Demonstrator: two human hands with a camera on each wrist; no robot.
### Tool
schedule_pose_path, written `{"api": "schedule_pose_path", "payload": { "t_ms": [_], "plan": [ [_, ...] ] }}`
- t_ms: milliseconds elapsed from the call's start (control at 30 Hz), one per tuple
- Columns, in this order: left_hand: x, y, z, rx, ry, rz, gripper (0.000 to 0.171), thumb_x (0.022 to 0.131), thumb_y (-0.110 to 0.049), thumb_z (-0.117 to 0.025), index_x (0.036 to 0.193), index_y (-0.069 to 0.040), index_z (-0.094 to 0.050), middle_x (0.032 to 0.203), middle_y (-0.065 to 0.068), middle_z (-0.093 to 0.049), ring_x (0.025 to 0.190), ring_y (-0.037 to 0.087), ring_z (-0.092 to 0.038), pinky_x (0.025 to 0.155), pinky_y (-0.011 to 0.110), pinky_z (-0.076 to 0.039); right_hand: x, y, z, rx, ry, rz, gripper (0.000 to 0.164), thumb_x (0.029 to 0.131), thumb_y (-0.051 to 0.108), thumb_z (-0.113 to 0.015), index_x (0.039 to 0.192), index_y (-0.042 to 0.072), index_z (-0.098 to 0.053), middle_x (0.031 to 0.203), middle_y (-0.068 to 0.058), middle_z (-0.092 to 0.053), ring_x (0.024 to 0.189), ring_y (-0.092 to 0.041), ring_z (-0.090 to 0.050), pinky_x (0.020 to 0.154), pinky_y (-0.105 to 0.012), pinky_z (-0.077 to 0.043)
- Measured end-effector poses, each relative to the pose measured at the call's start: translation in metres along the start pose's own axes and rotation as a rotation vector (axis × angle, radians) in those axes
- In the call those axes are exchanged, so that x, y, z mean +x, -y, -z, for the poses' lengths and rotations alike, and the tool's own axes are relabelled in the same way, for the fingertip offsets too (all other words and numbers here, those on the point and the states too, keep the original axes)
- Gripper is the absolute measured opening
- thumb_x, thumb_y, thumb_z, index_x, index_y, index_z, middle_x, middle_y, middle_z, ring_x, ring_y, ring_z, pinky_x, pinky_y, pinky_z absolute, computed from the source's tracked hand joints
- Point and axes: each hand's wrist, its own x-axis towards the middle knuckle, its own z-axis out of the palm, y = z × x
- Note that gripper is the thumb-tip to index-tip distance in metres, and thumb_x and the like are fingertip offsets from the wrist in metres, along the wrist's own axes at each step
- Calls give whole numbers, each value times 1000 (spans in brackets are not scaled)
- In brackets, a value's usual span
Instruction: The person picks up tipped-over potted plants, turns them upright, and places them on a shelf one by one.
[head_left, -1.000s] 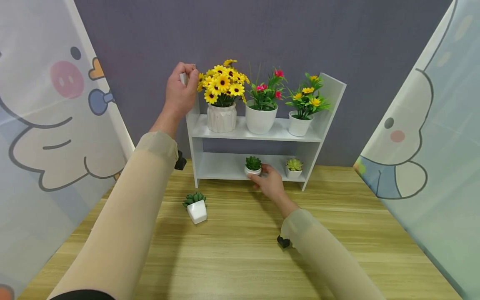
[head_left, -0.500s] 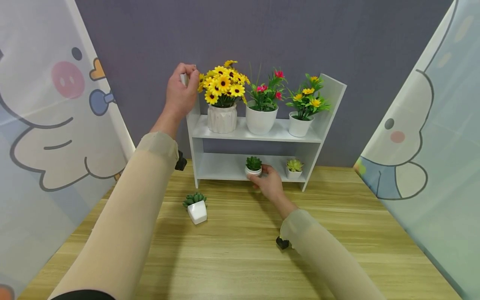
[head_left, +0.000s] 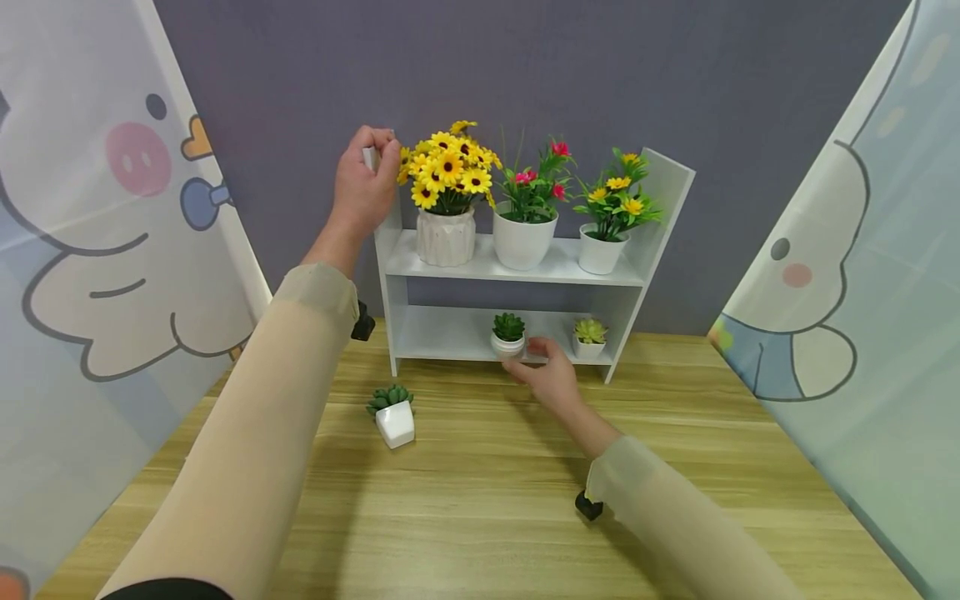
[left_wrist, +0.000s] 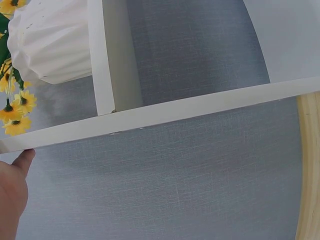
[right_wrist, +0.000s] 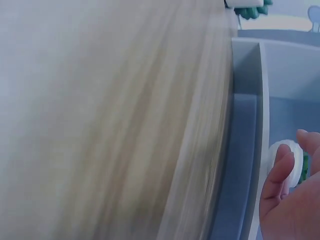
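Note:
My left hand (head_left: 363, 183) grips the top of the left side panel of a white two-tier shelf (head_left: 435, 333). In the left wrist view, one fingertip (left_wrist: 25, 159) presses against that panel's edge. On the lower board, near its middle, stands a dark green succulent in a round white pot (head_left: 508, 337). Just to the right of it is my right hand (head_left: 553, 379), thumb and fingers spread, close beside the pot without gripping it. The right wrist view shows the fingers partly covering the white pot (right_wrist: 299, 170). A lighter green succulent (head_left: 589, 335) stands upright farther right.
Yellow daisies in a ribbed pot (head_left: 446, 237), a pink-flowered plant (head_left: 523, 237) and a yellow-flowered plant (head_left: 602, 250) line the upper board. Another succulent in a square white pot (head_left: 394, 423) lies tipped on the wooden table (head_left: 465, 508), front left of the shelf.
My right hand has let go of the round succulent pot and drawn back slightly to the right. The pot stays on the lower board. My left hand keeps its grip on the side panel.

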Motion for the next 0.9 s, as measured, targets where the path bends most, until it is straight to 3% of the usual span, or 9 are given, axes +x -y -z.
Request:
{"api": "schedule_pose_path", "payload": {
  "t_ms": [67,233,333,667,900],
  "plan": [
    [0,1,0,-5,-1,-3,18,114,-32,-52,97,-25,-49,128,-2,-59,78,10,-50,73,26,-45,-6,0,2,-4,9,-3,72,97,30,-86,155,5,-51,155,-19,-59,118,-34,-72,87,-38,-60],
    [-1,2,1,-5,-3,-2,19,114,-32,-52,97,-26,-48,123,-4,-58,74,11,-48,71,27,-44,-21,-1,3,39,74,-39,67,97,26,-85,152,7,-53,152,-18,-61,90,-19,-76,61,-27,-51],
    [0,1,0,4,-5,-6,19,114,-32,-52,97,-25,-48,125,-3,-58,75,10,-48,71,27,-43,-30,-2,4,51,125,-51,64,98,25,-84,151,5,-54,151,-19,-61,84,-12,-73,60,-25,-49],
    [-1,-1,0,27,-5,4,19,115,-32,-51,98,-24,-47,135,2,-59,88,8,-53,74,26,-45,-49,-9,-1,-24,294,-35,57,98,27,-84,143,2,-60,140,-18,-67,87,-17,-72,64,-29,-53],
    [-1,-1,0,22,2,-2,19,115,-33,-51,98,-25,-47,128,-2,-58,77,11,-48,71,27,-43,-56,-9,-8,-45,453,-9,57,98,26,-85,142,0,-60,140,-19,-67,96,-17,-69,69,-30,-57]
  ]
}}
